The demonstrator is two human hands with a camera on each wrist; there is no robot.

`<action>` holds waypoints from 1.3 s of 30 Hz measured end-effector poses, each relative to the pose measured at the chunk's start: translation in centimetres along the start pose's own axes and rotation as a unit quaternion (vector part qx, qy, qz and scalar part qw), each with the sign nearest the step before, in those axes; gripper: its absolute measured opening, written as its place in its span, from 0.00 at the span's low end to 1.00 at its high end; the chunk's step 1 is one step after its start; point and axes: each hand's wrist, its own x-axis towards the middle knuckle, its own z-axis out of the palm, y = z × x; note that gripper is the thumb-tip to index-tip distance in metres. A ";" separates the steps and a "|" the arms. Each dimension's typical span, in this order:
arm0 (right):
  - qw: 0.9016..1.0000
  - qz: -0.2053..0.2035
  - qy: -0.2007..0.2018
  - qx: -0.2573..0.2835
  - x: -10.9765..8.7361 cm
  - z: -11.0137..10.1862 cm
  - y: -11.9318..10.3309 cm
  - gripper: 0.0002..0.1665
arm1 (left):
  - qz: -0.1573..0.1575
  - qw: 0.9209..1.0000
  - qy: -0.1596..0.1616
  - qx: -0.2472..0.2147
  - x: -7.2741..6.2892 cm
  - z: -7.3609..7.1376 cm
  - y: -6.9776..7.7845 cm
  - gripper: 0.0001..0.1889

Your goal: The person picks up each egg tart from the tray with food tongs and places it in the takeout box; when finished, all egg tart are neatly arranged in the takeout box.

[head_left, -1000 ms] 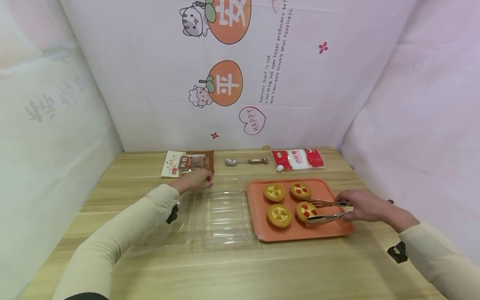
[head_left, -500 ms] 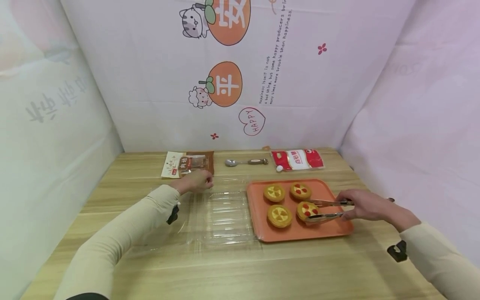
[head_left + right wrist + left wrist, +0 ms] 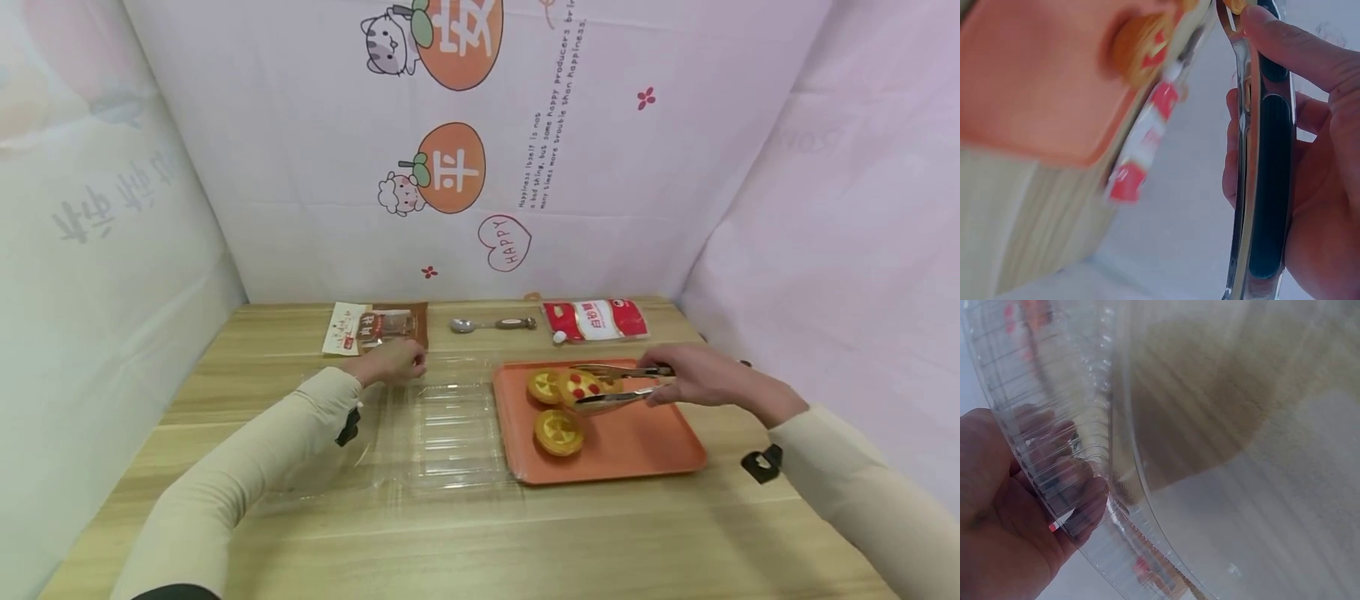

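My right hand (image 3: 697, 375) grips metal food tongs (image 3: 618, 398) with dark green handle pads. Between the tong ends is an egg tart (image 3: 577, 387) with red pieces on top, raised over the orange tray (image 3: 645, 446). Two plain-topped tarts, one at the back (image 3: 540, 386) and one in front (image 3: 558, 433), lie on the tray's left half. Another red-topped tart (image 3: 1141, 50) shows in the right wrist view, mostly hidden in the head view. My left hand (image 3: 390, 362) holds the edge of a clear plastic container (image 3: 453, 433), its fingers seen through the plastic in the left wrist view.
A brown and cream packet (image 3: 352, 327) lies behind my left hand. Along the back are a spoon (image 3: 495, 323) and a red and white pouch (image 3: 596, 320). Printed cloth walls (image 3: 315, 150) enclose the wooden table (image 3: 480, 550) at the back and sides.
My right hand has moved up and left with the tongs, carrying the front red-topped tart off its spot towards the back tarts. The left hand has stayed in place.
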 end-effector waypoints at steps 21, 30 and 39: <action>0.975 -0.211 -0.050 -0.039 11.9 5.9 -12.6 0.25 | -0.017 1.000 0.010 0.004 0.7 0.7 0.8 0.05; 0.970 -0.223 -0.057 -0.079 13.4 7.5 -14.4 0.26 | -0.020 1.000 0.023 0.006 0.4 0.7 0.7 0.05; 0.973 -0.204 -0.076 -0.078 13.7 7.3 -14.9 0.27 | -0.048 0.999 0.011 0.005 0.1 0.5 0.4 0.06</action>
